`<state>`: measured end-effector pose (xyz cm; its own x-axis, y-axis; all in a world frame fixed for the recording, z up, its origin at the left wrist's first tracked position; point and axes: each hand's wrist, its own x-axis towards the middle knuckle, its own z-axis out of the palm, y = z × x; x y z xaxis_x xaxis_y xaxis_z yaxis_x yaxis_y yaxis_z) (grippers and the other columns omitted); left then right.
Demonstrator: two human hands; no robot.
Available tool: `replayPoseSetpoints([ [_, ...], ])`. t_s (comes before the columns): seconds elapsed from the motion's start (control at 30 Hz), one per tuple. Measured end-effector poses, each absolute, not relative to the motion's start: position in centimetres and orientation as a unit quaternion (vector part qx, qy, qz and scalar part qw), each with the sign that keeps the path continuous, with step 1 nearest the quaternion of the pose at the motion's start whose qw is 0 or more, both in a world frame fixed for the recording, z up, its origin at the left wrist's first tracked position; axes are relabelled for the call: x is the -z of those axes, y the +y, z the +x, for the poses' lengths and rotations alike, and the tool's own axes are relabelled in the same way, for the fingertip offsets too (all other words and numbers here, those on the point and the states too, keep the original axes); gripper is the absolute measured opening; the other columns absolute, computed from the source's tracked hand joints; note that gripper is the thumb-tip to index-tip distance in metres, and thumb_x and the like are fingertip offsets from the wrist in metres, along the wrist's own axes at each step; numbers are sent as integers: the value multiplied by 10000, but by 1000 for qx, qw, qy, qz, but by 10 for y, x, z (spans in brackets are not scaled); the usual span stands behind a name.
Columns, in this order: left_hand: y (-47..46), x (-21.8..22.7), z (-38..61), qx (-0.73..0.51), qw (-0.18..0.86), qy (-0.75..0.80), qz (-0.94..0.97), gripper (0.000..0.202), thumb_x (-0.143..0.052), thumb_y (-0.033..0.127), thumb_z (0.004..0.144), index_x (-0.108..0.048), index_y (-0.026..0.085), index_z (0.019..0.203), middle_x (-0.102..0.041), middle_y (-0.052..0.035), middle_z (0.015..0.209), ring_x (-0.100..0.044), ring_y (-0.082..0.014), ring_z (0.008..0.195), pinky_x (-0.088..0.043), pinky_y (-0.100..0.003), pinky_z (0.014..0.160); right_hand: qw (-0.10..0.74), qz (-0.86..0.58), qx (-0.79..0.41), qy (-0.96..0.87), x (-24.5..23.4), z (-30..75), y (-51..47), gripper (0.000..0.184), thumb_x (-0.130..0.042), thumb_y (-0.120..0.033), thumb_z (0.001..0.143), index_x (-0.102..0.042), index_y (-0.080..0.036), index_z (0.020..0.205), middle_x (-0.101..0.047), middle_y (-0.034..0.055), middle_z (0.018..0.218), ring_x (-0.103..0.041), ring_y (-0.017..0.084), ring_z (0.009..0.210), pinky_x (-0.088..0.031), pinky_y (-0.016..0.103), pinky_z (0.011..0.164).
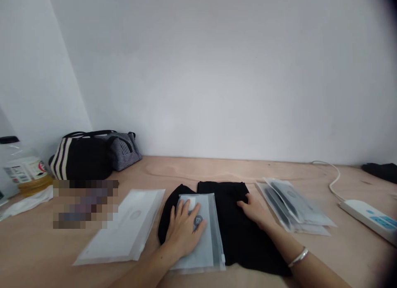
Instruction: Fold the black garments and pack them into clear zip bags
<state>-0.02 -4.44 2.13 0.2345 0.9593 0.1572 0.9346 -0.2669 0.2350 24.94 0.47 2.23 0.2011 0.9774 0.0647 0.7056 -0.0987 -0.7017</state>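
My left hand (185, 228) lies flat with fingers spread on a frosted zip bag (201, 255) with a round dark logo and a slider at its lower right corner. Under that bag, dark fabric (164, 215) bulges out on the left. Beside it, a folded black garment (231, 234) is spread on the table. My right hand (254, 209) is at the garment's upper right edge, its thumb on top and its fingers bent at the cloth. A silver bangle circles the right wrist. To the left lies another frosted zip bag (124, 226) with a pale round logo.
Several frosted bags with dark contents (293, 205) are stacked on the right. Beyond them sit a white power strip (369, 219) with a cable and a dark cloth (381, 171). On the left are a bottle (26, 172), a striped bag (89, 157) and white tissue (27, 203).
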Motion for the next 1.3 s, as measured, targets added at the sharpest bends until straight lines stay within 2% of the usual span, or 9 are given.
replayPoseSetpoints([
  [0.2,-44,-19,0,-143,38,596,789,548,-311,531,830,-360,253,1300,-302,-110,1377,-156,-291,1287,-98,-489,1023,319,-728,-154,-588,-28,277,32,295,-481,-340,753,-576,-125,932,-631,75,782,-597,204,742,-432,267,629],
  [0.37,-42,-20,0,-179,45,615,767,491,-391,477,810,-456,232,1230,-315,-107,1357,-172,-308,1277,-186,-473,1004,321,-714,-49,-620,-44,254,29,447,-494,-318,774,-472,-76,1150,-499,194,1139,-421,304,1094,-323,386,876],
  [0.47,-36,-22,-6,-242,52,617,747,396,-448,334,785,-500,204,1155,-335,-101,1313,-252,-297,1242,-282,-447,966,250,-636,25,-730,-50,238,14,437,-454,-376,804,-477,-166,1187,-440,147,1235,-321,303,1176,-216,445,952],
  [0.63,-25,-27,-23,-330,79,614,713,368,-500,134,660,-523,201,1021,-426,-78,1138,-451,-239,1066,-393,-376,872,85,-559,-5,-825,-30,241,0,552,-439,-476,791,-350,-278,1299,-338,85,1356,-250,277,1247,-152,496,984],
  [0.83,-15,-53,-54,-340,183,587,711,224,-478,243,710,-574,176,901,-588,4,776,-565,-182,710,-446,-274,658,111,-544,27,-831,-10,252,-1,515,-384,-301,815,-292,-306,1321,-291,52,1388,-237,236,1263,-127,505,1000],
  [1.0,-10,-71,-147,-354,161,620,682,341,-507,389,701,-545,159,950,-598,-39,957,-550,-226,883,-424,-300,758,152,-575,17,-804,-10,251,-2,609,-407,-156,697,-352,-223,1299,-347,73,1347,-251,208,1253,-143,465,1020],
  [1.13,-12,-62,-205,-236,27,696,677,355,-485,444,686,-565,183,914,-610,-23,840,-577,-246,792,-434,-355,739,211,-615,24,-759,-9,254,3,568,-434,-133,647,-462,-121,1214,-394,131,1284,-321,237,1204,-246,401,1004],
  [1.23,-19,-60,-184,-222,-113,664,706,367,-387,438,760,-585,183,934,-571,-57,1026,-478,-328,1025,-337,-475,883,232,-637,43,-734,-8,257,6,563,-430,-80,606,-501,-75,1165,-400,165,1254,-348,251,1181,-292,367,987],
  [1.3,-27,-61,-141,-224,-128,634,729,374,-365,424,797,-593,188,977,-543,-77,1115,-434,-318,1094,-309,-447,935,228,-643,50,-729,-7,259,7,567,-423,-50,589,-519,-65,1147,-423,175,1220,-364,258,1166,-301,358,983],
])
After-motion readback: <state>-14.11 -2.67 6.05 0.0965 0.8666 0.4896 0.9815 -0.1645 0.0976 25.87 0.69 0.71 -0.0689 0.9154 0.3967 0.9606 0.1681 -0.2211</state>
